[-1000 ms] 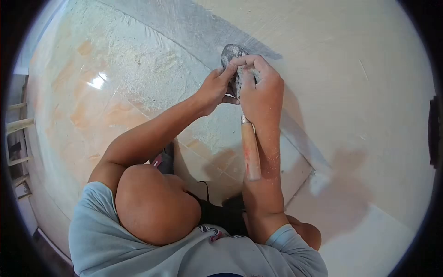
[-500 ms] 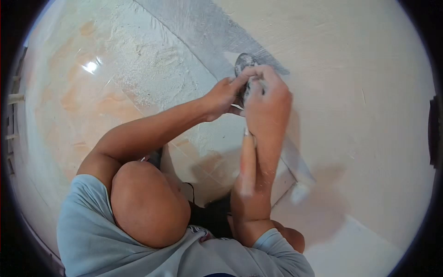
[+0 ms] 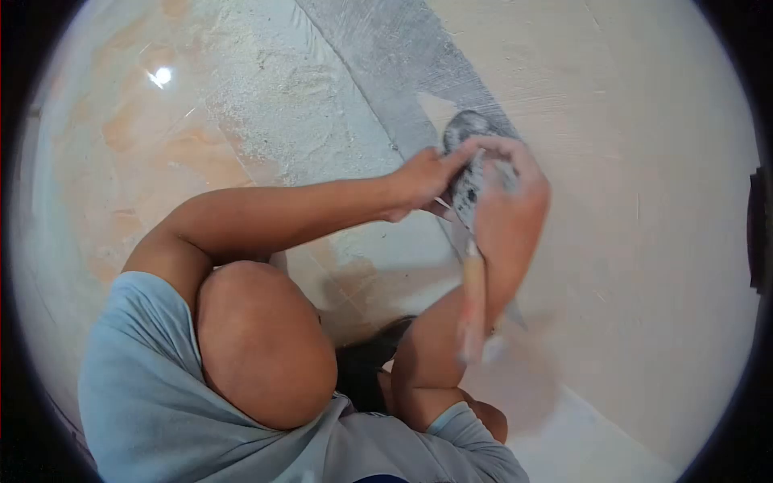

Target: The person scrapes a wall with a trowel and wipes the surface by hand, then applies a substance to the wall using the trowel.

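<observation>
A trowel-like tool with a wooden handle (image 3: 475,294) and a dark, white-smeared oval blade (image 3: 469,127) is in front of my body, its handle pointing back toward me. My left hand (image 3: 423,181) is closed at the blade's left edge, thumb and fingers pinching it. Over the blade's right side curls my right hand (image 3: 515,201), its fingers bent and partly blurred against the smeared surface. The handle hangs beside my right forearm, outside both hands.
White powder (image 3: 282,105) is scattered over the pale floor at left, beside orange-patterned tiles (image 3: 129,121). A grey strip (image 3: 386,48) runs diagonally behind the tool, bordering a broad cream surface (image 3: 628,161). A dark object (image 3: 757,229) shows at the right edge.
Both hands and the tool appear farther right and slightly lower. The grey strip and floor have also shifted in view. More of the blade shows between my hands.
</observation>
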The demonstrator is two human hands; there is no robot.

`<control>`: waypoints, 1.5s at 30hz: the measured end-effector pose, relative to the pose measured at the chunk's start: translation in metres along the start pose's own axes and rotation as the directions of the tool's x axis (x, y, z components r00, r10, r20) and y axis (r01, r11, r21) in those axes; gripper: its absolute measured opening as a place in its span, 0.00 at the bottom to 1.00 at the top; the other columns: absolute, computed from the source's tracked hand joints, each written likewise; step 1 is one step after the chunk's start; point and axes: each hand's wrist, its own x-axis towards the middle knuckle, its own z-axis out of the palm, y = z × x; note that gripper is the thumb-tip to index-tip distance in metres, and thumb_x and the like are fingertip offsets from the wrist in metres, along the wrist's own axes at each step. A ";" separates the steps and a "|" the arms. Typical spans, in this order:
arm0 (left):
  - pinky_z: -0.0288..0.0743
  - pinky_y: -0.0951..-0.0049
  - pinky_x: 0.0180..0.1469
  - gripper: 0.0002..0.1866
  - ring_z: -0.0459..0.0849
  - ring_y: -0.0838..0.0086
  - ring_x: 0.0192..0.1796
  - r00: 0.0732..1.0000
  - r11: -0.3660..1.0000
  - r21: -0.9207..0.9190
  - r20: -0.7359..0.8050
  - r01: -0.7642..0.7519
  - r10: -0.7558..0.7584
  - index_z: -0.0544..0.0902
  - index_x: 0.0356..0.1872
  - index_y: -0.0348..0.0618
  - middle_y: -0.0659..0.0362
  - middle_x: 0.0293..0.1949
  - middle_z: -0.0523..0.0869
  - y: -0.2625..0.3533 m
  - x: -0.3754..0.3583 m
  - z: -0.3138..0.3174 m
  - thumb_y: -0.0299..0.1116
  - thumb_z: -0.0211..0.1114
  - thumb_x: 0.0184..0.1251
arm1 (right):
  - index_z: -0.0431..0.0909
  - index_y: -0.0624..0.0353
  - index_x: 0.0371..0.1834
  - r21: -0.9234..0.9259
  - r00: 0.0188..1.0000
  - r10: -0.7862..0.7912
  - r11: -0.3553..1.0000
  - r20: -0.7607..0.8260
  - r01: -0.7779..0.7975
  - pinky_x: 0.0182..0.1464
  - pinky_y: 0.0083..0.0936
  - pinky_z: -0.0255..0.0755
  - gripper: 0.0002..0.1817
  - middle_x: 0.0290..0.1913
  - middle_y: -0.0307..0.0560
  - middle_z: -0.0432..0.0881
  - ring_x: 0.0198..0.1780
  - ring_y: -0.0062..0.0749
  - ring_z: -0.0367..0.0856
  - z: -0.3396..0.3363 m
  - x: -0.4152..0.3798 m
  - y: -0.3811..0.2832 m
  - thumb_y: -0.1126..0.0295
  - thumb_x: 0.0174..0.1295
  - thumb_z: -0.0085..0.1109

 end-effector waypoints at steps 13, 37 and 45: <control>0.86 0.68 0.36 0.33 0.87 0.73 0.38 0.993 0.999 0.019 0.111 -0.034 0.031 0.81 0.51 0.37 0.57 0.39 0.86 0.016 -0.016 0.024 0.65 0.53 0.81 | 0.86 0.62 0.44 0.046 0.991 0.087 0.996 -0.103 -0.083 0.57 0.31 0.77 0.13 0.42 0.48 0.90 0.47 0.35 0.86 -0.025 -0.017 -0.019 0.83 0.63 0.52; 0.84 0.62 0.49 0.31 0.86 0.70 0.47 0.997 0.997 0.018 0.019 0.071 -0.072 0.81 0.59 0.44 0.57 0.48 0.86 -0.007 0.011 -0.018 0.63 0.46 0.85 | 0.86 0.58 0.45 -0.040 0.999 0.054 0.998 0.002 -0.054 0.50 0.43 0.79 0.10 0.42 0.59 0.89 0.46 0.57 0.89 0.018 0.001 0.001 0.75 0.67 0.55; 0.81 0.70 0.36 0.32 0.84 0.74 0.33 0.997 0.996 0.088 -0.069 0.029 -0.023 0.83 0.46 0.43 0.59 0.34 0.84 -0.012 0.011 -0.030 0.66 0.50 0.81 | 0.86 0.59 0.41 0.099 1.000 -0.008 0.995 -0.020 0.010 0.50 0.41 0.80 0.10 0.39 0.56 0.90 0.45 0.53 0.90 0.028 -0.001 0.020 0.79 0.65 0.53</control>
